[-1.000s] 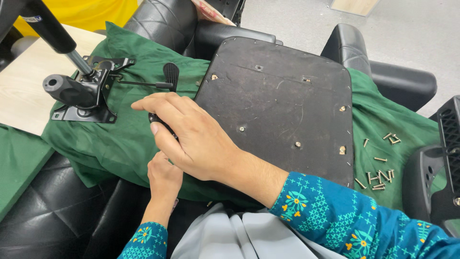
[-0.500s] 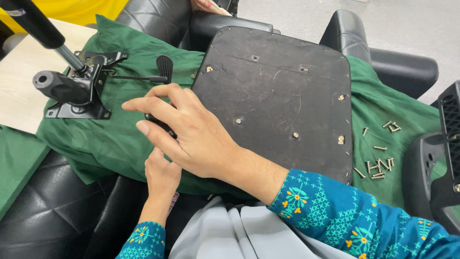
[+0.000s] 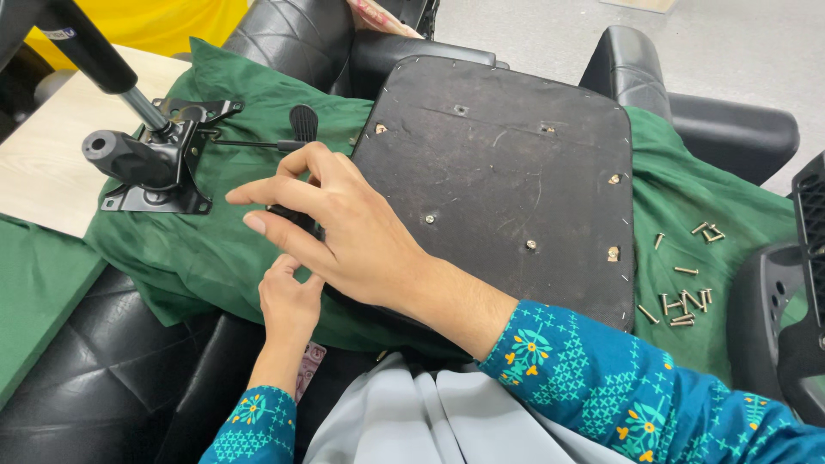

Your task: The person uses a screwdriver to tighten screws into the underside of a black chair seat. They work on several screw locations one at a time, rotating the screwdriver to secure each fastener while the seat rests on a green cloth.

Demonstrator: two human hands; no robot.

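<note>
- A chair seat pan, black and turned underside up, lay on a green cloth draped over black padded cushions.
- The right hand rested at the seat pan's 9 o'clock edge, fingers spread narrowly over a small dark part; whether it gripped that part could not be told.
- The left hand sat just below it, fingers curled up beneath the same edge; its grip was hidden.
- The tilt mechanism, a black metal plate with lever, lay apart at 10 o'clock, not yet mounted on the seat pan.
- Loose screws lay at 3 o'clock on the cloth, apparently unused, so assembly looked barely begun.
- A small pink patterned packet showed beside the left wrist at 7 o'clock.
</note>
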